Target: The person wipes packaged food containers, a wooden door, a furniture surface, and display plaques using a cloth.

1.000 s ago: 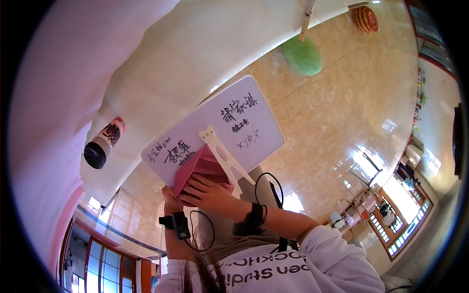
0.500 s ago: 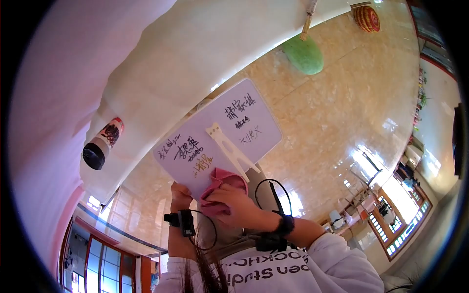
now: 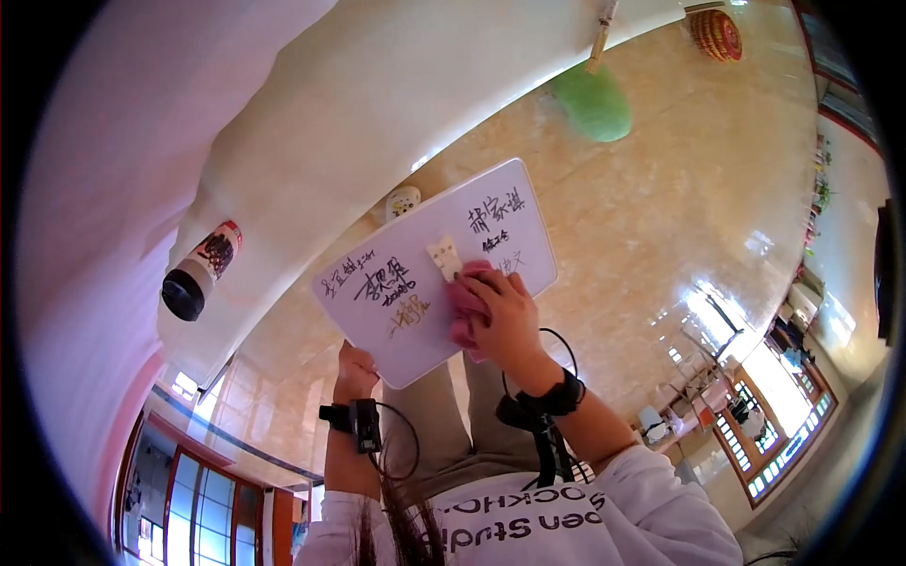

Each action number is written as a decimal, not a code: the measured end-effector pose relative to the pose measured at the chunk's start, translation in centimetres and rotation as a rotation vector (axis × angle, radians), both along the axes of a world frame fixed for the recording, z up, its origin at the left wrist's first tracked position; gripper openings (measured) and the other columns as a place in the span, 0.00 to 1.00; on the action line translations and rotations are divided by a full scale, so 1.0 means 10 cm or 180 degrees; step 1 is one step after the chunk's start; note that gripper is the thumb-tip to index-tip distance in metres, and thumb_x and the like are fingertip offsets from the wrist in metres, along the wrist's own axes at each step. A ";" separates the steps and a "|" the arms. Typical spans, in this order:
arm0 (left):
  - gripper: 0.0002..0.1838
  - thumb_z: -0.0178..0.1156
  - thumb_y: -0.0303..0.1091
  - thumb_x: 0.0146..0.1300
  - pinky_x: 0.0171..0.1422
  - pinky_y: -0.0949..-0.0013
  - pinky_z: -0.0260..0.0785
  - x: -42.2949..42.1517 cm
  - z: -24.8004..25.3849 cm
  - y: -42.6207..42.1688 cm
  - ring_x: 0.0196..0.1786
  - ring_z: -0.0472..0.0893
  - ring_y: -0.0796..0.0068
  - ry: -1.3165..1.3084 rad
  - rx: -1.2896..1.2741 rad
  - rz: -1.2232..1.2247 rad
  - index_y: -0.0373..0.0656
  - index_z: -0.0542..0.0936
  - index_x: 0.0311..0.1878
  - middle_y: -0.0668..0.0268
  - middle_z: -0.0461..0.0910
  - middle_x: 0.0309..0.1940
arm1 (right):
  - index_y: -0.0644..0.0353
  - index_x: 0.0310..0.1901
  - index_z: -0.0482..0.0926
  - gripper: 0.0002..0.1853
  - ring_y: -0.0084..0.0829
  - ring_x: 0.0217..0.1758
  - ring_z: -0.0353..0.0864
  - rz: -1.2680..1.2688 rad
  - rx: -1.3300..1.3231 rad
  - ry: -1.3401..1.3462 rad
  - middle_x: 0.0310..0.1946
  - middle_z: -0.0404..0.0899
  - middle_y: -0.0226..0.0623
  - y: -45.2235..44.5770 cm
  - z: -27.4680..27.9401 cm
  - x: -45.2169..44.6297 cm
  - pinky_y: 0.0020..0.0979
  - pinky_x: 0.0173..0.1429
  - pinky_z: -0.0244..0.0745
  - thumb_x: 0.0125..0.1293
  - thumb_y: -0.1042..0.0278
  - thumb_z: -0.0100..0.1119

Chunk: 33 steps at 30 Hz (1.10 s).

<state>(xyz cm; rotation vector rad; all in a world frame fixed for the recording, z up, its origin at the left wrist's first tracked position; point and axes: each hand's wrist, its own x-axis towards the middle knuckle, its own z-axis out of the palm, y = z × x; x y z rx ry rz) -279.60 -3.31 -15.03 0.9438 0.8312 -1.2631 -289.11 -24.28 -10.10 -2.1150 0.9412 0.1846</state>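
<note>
A white rectangular board (image 3: 430,337) with rounded corners and handwritten characters is held over my lap. My left hand (image 3: 356,371) is closed on its near left corner, the fingers partly hidden behind it. A cream cat-shaped strip (image 3: 443,253) lies on the board's middle, only its head end showing. My right hand (image 3: 507,319) presses a bunched pink cloth (image 3: 464,311) against the strip and the board, covering the rest of the strip.
A bed or table with a pale cover (image 3: 311,123) runs along the left, bearing a dark-capped bottle (image 3: 202,271). On the glossy tiled floor (image 3: 679,189) are a green oval object (image 3: 593,104), a red-yellow woven object (image 3: 716,36) and a patterned white slipper-like item (image 3: 403,202).
My right hand has moved the pink cloth up and rightward from the board's near edge onto the cat-shaped strip. The board has shifted slightly right. My left hand keeps its corner.
</note>
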 end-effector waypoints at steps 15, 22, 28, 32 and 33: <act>0.20 0.40 0.25 0.30 0.36 0.73 0.65 -0.06 0.38 -0.45 0.38 0.70 0.62 -0.0309 0.0448 0.0226 0.36 0.67 0.35 0.61 0.71 0.35 | 0.56 0.33 0.76 0.14 0.39 0.38 0.70 0.0230 0.0281 0.1835 0.33 0.74 0.34 -0.48 0.56 -1.18 0.36 0.39 0.69 0.40 0.72 0.51; 0.36 0.39 0.18 0.29 0.45 0.70 0.65 -0.01 0.35 -0.55 0.47 0.68 0.62 -0.0901 0.0370 0.0202 0.36 0.60 0.53 0.59 0.67 0.44 | 0.61 0.40 0.71 0.18 0.38 0.39 0.70 -0.1402 0.1107 0.0067 0.37 0.72 0.43 -0.03 -0.25 -0.99 0.32 0.39 0.69 0.43 0.78 0.45; 0.37 0.38 0.17 0.29 0.43 0.71 0.65 -0.12 0.29 -0.47 0.47 0.68 0.62 -0.0942 0.0373 0.0036 0.38 0.60 0.54 0.59 0.67 0.43 | 0.60 0.48 0.64 0.22 0.30 0.40 0.70 -0.3619 0.4238 -0.0952 0.39 0.68 0.37 0.11 -0.34 -0.60 0.28 0.42 0.69 0.46 0.80 0.41; 0.35 0.38 0.19 0.29 0.41 0.72 0.66 -0.09 0.39 -0.52 0.45 0.69 0.60 -0.0402 0.0424 0.0309 0.37 0.63 0.52 0.58 0.69 0.42 | 0.60 0.50 0.61 0.23 0.28 0.43 0.69 -0.3554 0.5022 -0.1395 0.41 0.67 0.34 0.01 -0.22 -0.71 0.26 0.48 0.66 0.48 0.79 0.43; 0.34 0.38 0.20 0.28 0.40 0.71 0.67 -0.10 0.38 -0.50 0.43 0.70 0.59 -0.0297 0.0346 0.0463 0.35 0.64 0.50 0.57 0.69 0.41 | 0.60 0.50 0.61 0.23 0.28 0.43 0.69 -0.3543 0.5026 -0.1392 0.41 0.67 0.34 -0.01 -0.21 -0.73 0.26 0.48 0.66 0.48 0.79 0.43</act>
